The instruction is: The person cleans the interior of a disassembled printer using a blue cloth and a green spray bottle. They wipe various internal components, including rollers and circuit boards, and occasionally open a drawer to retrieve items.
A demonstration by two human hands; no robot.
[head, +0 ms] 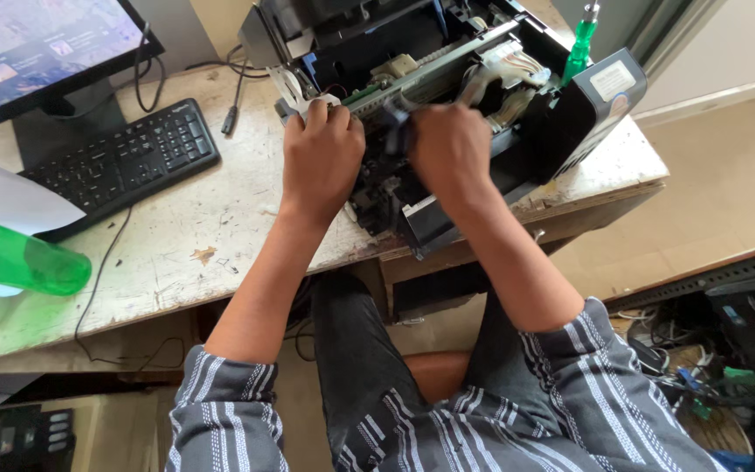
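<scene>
— What do we have at the desk?

— We see an opened black printer (447, 96), its cover off and its inner parts bared, sitting at the far right of a worn white desk (220, 218), its front corner reaching the desk's near edge. Both our hands are on it. Our left hand (321, 157) is curled, knuckles up, fingers bent over the printer's left front edge, touching a pale plastic part there. Our right hand (452, 149) is closed, pressed down into the middle of the machine next to a dark part; what the fingers pinch, if anything, we cannot tell, since the back of the hand hides them.

— How do the hands stand to each other?

— Near, side by side, but apart, with a strip of the printer's dark frame between them.

— And around the printer?

— A green-handled screwdriver (580, 44) stands upright at the printer's far right side. Left of the machine lies a black keyboard (128, 157), with a monitor (37, 52) behind it and cables trailing over the desk. A green plastic bottle (19, 260) lies at the left edge, close to the camera. Below, we see our striped sleeves and dark trousers, and a tangle of wires (701, 376) on the floor at right.
</scene>
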